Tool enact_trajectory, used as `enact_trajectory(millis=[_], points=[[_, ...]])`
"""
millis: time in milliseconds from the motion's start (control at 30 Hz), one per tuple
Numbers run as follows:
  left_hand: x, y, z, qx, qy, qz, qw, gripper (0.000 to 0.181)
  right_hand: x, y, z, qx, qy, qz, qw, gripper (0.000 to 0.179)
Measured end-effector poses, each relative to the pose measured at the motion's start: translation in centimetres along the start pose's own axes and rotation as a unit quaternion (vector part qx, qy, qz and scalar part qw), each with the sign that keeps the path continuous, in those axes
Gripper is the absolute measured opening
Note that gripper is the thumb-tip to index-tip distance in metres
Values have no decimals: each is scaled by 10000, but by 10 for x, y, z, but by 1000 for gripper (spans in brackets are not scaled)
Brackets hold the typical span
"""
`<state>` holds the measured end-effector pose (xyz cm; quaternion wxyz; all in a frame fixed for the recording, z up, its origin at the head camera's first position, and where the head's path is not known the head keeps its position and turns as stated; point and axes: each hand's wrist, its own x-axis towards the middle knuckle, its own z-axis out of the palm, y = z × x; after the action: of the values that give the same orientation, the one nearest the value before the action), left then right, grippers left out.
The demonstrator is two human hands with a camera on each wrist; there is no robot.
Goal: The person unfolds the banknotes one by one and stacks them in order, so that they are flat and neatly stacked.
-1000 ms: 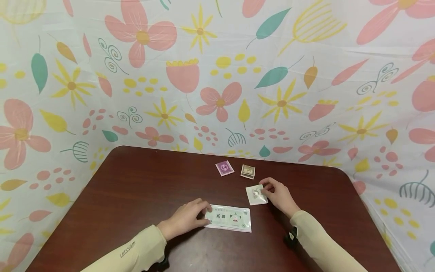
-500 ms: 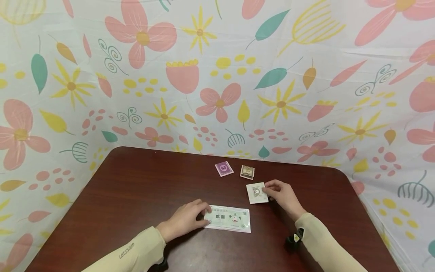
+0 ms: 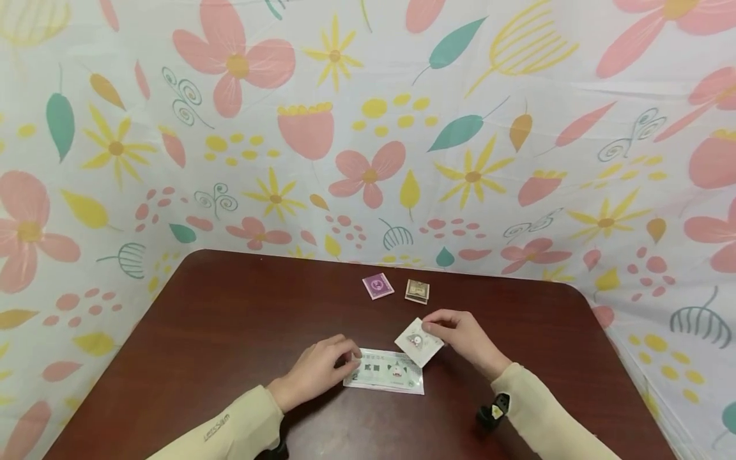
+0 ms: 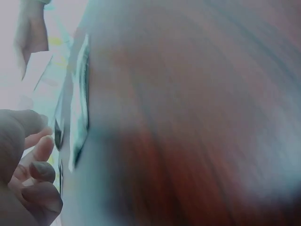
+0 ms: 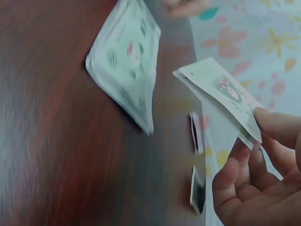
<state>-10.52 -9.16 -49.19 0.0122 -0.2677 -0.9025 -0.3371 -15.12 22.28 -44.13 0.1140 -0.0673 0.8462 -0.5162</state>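
Observation:
Between thumb and fingers, my right hand (image 3: 468,338) pinches a folded play banknote (image 3: 418,342), pale with a small cartoon figure. The right wrist view shows the folded note (image 5: 221,92) raised off the table, its two layers slightly apart. A flat stack of pale green banknotes (image 3: 385,377) lies on the table, partly overlapped by the folded note in the head view. My left hand (image 3: 319,367) is at the stack's left end, fingers loosely bent. In the left wrist view those fingertips (image 4: 44,141) stand apart from the stack (image 4: 80,103), with nothing between them.
Farther back on the dark wooden table (image 3: 259,306) lie a folded purple note (image 3: 377,286) and a folded brown note (image 3: 417,291). A flower-printed cloth (image 3: 368,128) hangs behind the table's far edge.
My right hand has lifted the folded note and carried it left, tilting it toward the stack. The left hand's fingers have come up slightly from the stack's left end.

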Motion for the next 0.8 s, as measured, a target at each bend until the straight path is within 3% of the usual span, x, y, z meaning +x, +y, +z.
enact_trajectory(millis=[100, 233, 500, 633, 800], points=[[6, 7, 5, -750, 53, -45, 9972, 4, -4, -5, 11, -31, -375, -379, 9986, 18], [9, 17, 13, -1645, -72, -82, 9863, 10, -11, -8, 25, -178, -892, -715, 9933, 13], [15, 27, 13, -2122, -140, -250, 9768, 6, -9, -14, 35, -507, -1084, -1173, 9859, 7], [17, 25, 14, -2234, -33, -316, 9742, 4, -7, -16, 36, -751, -816, -1235, 9861, 10], [15, 18, 16, -2334, 402, -476, 9704, 6, -11, -12, 38, -1245, 84, -1276, 9839, 10]])
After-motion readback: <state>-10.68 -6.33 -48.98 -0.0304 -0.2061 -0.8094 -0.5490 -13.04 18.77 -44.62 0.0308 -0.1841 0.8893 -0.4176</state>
